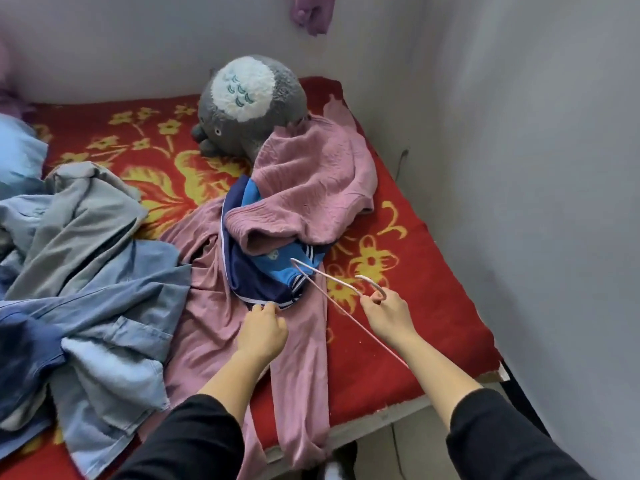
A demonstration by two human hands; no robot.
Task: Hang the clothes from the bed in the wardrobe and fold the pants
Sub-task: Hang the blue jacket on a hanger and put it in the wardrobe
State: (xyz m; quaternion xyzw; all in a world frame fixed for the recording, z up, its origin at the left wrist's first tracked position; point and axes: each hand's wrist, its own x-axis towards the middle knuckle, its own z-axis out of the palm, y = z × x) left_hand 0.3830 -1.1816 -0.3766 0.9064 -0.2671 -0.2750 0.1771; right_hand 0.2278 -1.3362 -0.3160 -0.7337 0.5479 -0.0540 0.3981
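By the bed's (426, 306) walled edge, the left hand (264, 329) is pinching a navy jersey's (249, 275) hem, the right hand (388, 315) gripping a pink hanger (346, 312).

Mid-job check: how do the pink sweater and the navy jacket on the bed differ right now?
The pink sweater is plain knit; the navy jacket has bright blue panels and white stripes. The sweater lies on top, the jacket mostly under it. The left hand pinches the jacket's hem; no hand touches the sweater. Both lie crumpled on the bed, off the hanger.
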